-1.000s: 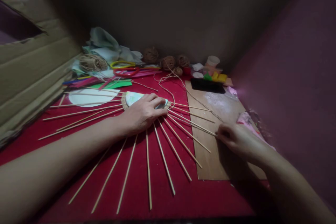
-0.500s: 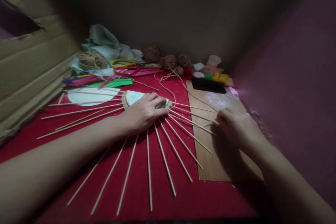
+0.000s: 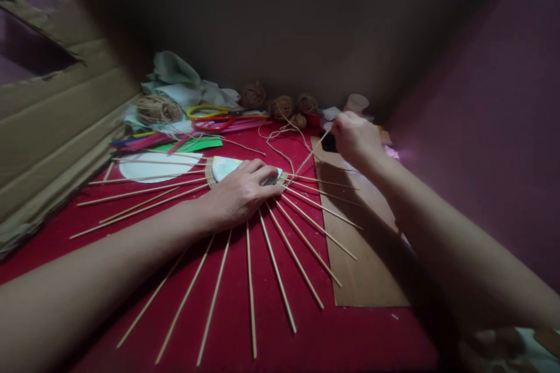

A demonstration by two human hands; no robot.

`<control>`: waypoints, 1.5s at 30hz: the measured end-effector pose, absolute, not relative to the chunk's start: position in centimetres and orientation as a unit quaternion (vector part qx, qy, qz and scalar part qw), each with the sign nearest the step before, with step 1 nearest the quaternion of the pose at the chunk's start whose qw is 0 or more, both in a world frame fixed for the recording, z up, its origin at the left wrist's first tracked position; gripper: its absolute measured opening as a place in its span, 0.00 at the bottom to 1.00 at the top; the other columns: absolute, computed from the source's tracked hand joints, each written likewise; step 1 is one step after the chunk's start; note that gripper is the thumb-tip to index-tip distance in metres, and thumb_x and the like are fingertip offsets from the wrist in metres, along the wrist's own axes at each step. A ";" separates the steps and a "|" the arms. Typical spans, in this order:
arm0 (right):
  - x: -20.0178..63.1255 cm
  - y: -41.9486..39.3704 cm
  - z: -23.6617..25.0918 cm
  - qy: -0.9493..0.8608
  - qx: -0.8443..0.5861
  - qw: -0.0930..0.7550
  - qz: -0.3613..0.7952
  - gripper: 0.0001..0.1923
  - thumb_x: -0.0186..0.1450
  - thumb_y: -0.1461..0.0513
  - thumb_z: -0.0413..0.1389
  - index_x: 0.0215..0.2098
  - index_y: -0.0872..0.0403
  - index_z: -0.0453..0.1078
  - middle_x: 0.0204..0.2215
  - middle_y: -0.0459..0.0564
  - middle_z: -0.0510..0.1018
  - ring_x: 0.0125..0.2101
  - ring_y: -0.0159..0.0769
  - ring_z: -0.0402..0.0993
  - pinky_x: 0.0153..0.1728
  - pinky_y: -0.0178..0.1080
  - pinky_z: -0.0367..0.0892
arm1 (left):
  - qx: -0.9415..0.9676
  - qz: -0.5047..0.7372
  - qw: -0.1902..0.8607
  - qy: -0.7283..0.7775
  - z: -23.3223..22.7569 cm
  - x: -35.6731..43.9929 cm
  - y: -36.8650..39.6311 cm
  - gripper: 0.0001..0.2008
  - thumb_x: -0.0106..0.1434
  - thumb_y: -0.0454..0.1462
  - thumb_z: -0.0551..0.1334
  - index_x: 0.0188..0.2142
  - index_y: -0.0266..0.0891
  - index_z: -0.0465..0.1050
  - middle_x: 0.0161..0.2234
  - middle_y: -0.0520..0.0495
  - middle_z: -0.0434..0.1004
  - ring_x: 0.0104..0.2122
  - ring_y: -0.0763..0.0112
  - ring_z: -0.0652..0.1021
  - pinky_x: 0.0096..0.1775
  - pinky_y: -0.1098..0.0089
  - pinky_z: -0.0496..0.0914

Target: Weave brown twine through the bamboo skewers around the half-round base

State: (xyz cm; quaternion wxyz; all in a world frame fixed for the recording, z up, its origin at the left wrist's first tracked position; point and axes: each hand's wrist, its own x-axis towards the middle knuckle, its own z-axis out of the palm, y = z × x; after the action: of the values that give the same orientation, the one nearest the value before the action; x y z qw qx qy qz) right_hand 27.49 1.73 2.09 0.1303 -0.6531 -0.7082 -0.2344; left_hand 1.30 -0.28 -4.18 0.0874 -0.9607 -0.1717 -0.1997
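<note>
A half-round woven piece (image 3: 225,164) with a pale patterned top and a twine-wrapped rim lies on the red surface. Thin wooden sticks (image 3: 250,297) fan out from its curved edge. My left hand (image 3: 247,189) presses on its right half, fingers curled over it and partly hiding it. My right hand (image 3: 356,134) is raised at the back right, its closed fingers pinching a strand of twine (image 3: 306,160). That strand runs taut from the rim, beside my left fingertips, up to the pinch.
Twine balls (image 3: 282,106), scissors (image 3: 205,111), pink strips (image 3: 149,141) and crumpled cloth (image 3: 175,73) line the back. A white paper piece (image 3: 153,168) lies left, under some sticks. A brown board (image 3: 359,268) is at right, and a cardboard wall (image 3: 83,99) stands left.
My right hand has moved up and away from me, from beside the stick ends to the back, drawing the strand taut. My left hand stays on the woven piece.
</note>
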 end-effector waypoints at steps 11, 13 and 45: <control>25.7 4.9 0.6 -0.722 -0.653 0.076 -0.216 0.10 0.64 0.67 0.47 0.39 0.58 0.70 0.40 0.60 0.73 0.45 0.50 0.65 0.39 0.46 0.59 | -0.959 -0.195 0.095 -0.183 -4.3 1.2 -0.5 0.13 0.66 0.34 0.51 0.45 0.41 0.72 0.45 0.39 0.70 0.40 0.59 0.66 0.40 0.59 0.62; 25.6 4.1 0.4 -0.737 -0.642 0.073 -0.198 0.12 0.64 0.68 0.47 0.42 0.58 0.70 0.42 0.61 0.71 0.46 0.52 0.63 0.41 0.48 0.59 | -0.959 -0.194 0.092 -0.185 -4.4 1.2 -0.5 0.14 0.66 0.34 0.51 0.46 0.41 0.71 0.45 0.39 0.69 0.40 0.60 0.66 0.41 0.59 0.63; 23.3 -1.1 -2.5 -0.812 -0.567 0.128 -0.051 0.10 0.66 0.64 0.50 0.32 0.55 0.73 0.32 0.50 0.76 0.34 0.36 0.66 0.30 0.36 0.53 | -0.953 -0.138 0.070 -0.260 -2.6 3.4 0.1 0.17 0.68 0.42 0.50 0.48 0.39 0.71 0.38 0.41 0.68 0.36 0.63 0.66 0.38 0.64 0.64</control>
State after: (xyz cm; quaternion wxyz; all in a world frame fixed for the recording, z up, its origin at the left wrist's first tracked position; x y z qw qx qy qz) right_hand 23.28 -1.13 -2.50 0.1277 -0.5672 -0.8120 -0.0507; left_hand 3.40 0.14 -2.59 0.0697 -0.9530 -0.2603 -0.1385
